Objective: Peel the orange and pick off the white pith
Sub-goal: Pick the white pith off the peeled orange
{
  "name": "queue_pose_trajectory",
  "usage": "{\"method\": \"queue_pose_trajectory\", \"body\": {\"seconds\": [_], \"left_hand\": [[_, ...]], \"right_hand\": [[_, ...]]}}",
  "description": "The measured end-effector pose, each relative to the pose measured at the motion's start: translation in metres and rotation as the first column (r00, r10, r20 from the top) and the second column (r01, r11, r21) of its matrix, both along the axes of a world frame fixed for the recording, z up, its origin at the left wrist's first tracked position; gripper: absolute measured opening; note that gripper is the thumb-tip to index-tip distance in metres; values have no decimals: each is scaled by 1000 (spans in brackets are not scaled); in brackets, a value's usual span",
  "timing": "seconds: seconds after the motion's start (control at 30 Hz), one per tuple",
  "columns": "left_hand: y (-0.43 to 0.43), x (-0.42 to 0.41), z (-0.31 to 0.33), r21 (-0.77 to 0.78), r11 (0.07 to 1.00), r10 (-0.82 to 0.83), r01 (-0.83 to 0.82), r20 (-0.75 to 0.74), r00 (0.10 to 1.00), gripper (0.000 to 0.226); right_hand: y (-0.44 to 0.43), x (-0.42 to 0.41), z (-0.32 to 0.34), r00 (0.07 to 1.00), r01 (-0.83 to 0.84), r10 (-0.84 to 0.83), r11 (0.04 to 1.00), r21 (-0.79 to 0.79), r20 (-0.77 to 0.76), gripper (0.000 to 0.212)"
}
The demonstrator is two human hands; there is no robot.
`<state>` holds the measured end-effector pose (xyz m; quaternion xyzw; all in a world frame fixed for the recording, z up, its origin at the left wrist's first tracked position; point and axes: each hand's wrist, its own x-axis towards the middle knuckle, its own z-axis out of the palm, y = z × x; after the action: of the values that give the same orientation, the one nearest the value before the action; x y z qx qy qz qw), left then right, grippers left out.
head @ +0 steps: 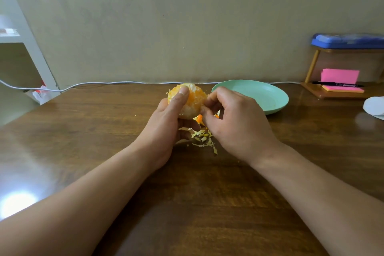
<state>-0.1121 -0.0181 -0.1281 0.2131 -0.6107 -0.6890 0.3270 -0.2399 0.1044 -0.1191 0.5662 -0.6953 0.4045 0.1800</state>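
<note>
Already peeled, the orange (194,97) is held over the table's (83,131) far middle in the left hand's (166,122) curled grip, its pith (188,112) pinched by the right hand (234,122). Soft, juicy flesh is best cradled, not squeezed.

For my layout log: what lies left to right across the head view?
White shelf unit → peeled orange → mint-green round plate → pink sticky notes → white rounded object at the right edge.

Table (83,131) glossy wood; plate (276,97) matt plastic.
</note>
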Motion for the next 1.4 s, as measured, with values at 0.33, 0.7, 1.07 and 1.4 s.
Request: {"method": "queue_pose_trajectory", "body": {"seconds": [0.33,0.7,1.07,1.4], "left_hand": [[10,-1,-3,-184,978,108,-101,29,994,68],[12,-2,2,-5,999,37,-38,-34,999,66],[5,1,7,139,988,-61,74,-96,994,54],[6,1,0,-45,998,47,-48,-37,998,55]], "right_hand": [[-3,2,-1,999,48,-47,998,-33,19,11],[-4,2,0,966,64,-33,992,-111,256,25],[-1,2,1,989,-40,54,994,-103,135,5],[-1,3,2,999,14,-11,999,-52,42,12]]}}
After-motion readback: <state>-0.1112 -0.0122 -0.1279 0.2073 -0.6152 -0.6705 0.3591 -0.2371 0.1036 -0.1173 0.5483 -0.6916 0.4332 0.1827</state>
